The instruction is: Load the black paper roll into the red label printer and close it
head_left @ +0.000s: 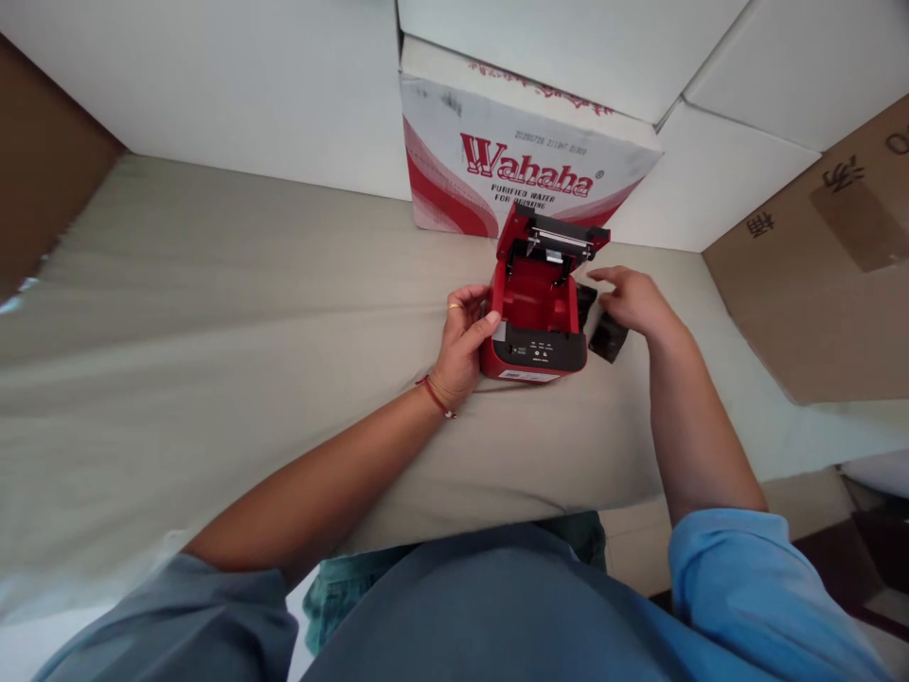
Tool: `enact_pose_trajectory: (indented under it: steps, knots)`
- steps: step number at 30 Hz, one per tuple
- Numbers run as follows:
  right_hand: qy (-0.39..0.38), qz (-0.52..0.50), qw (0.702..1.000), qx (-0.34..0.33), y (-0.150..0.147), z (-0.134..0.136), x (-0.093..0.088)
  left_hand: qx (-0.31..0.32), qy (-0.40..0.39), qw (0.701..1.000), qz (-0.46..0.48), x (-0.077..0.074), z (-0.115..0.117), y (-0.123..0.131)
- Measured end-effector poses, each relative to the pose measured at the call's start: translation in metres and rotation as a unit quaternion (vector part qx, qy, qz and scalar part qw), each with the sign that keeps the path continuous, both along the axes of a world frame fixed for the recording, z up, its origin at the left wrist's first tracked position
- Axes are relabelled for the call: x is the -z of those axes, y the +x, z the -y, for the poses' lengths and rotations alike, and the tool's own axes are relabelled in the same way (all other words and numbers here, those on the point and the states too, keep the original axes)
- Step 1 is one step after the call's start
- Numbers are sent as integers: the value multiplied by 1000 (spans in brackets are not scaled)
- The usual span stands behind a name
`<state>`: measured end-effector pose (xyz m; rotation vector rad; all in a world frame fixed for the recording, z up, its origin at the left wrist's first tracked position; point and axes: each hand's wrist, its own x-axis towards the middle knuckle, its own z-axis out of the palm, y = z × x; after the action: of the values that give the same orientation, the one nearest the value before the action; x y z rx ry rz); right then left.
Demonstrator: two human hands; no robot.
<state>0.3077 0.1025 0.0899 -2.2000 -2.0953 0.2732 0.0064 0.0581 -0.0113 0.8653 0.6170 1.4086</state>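
A small red and black printer (pixel 538 317) sits on a beige cloth-covered table (pixel 213 332) with its lid raised, showing an empty red compartment. My left hand (pixel 463 343) grips the printer's left side, thumb on its front corner. My right hand (pixel 634 300) rests just right of the printer, fingers curled over small black parts (pixel 608 337) lying on the cloth. I cannot tell whether it holds one.
A white and red Wahaha carton (pixel 518 161) stands right behind the printer. White boxes (pixel 710 57) line the back. A brown cardboard box (pixel 816 265) lies at the right, another brown surface (pixel 43 152) at the far left.
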Motion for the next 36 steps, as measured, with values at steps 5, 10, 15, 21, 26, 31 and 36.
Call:
enact_pose_trajectory:
  steps: [5, 10, 15, 21, 26, 31, 36]
  knots:
    - [-28, 23, 995, 96, 41, 16, 6, 8, -16, 1000, 3, -1, 1, 0]
    - [-6, 3, 989, 145, 47, 29, 17, 10, -14, 1000, 4, -2, 1, -1]
    - [10, -90, 981, 174, 56, 51, -13, 5, -35, 999, 25, -6, 3, -1]
    - [95, -455, 882, 78, 57, 96, -100, 0, -40, 999, 36, -11, 4, 1]
    - [-35, -406, 906, -113, -6, 80, -121, 2, -33, 999, 31, -11, 4, 1]
    - [-95, -178, 956, -213, -88, 38, -88, 2, -23, 1000, 19, -8, 3, 0]
    - [-83, 81, 984, -136, -131, 27, -72, 7, -24, 1000, 17, -4, 2, 1]
